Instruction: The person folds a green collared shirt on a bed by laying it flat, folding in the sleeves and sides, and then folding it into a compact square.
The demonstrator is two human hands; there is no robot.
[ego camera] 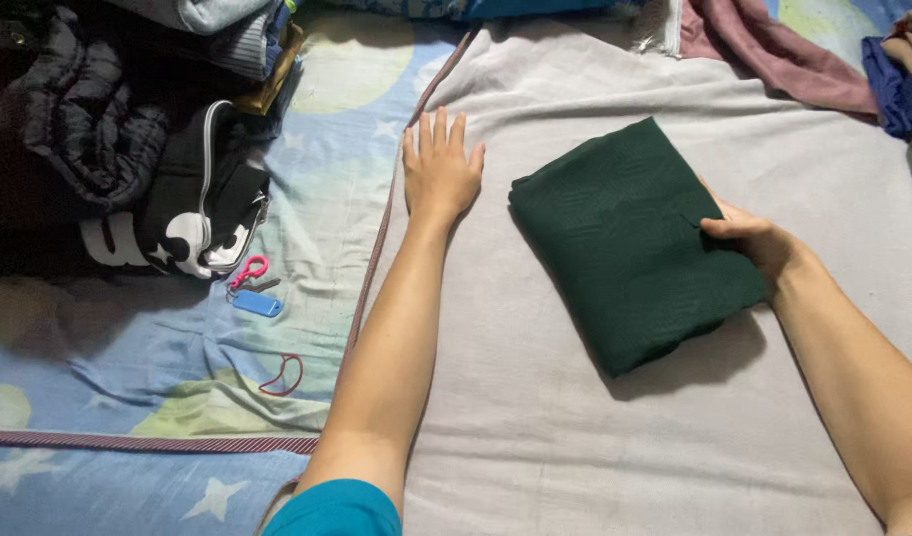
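Observation:
A dark green folded cloth [632, 241] lies on a grey blanket [595, 437], its near edge slightly lifted. My right hand [754, 238] grips the cloth's right edge, fingers tucked under it. To the left of the cloth, my left hand [439, 169] rests flat on the grey blanket near its left edge, fingers together and extended, holding nothing.
A blue patterned sheet [178, 367] lies left of the blanket, with a blue tag on a pink clip [251, 288] and a red loop [282, 375]. A black bag [203, 194] and dark jacket [73, 119] sit at far left. Maroon [773, 50] and blue clothes [898, 94] lie top right.

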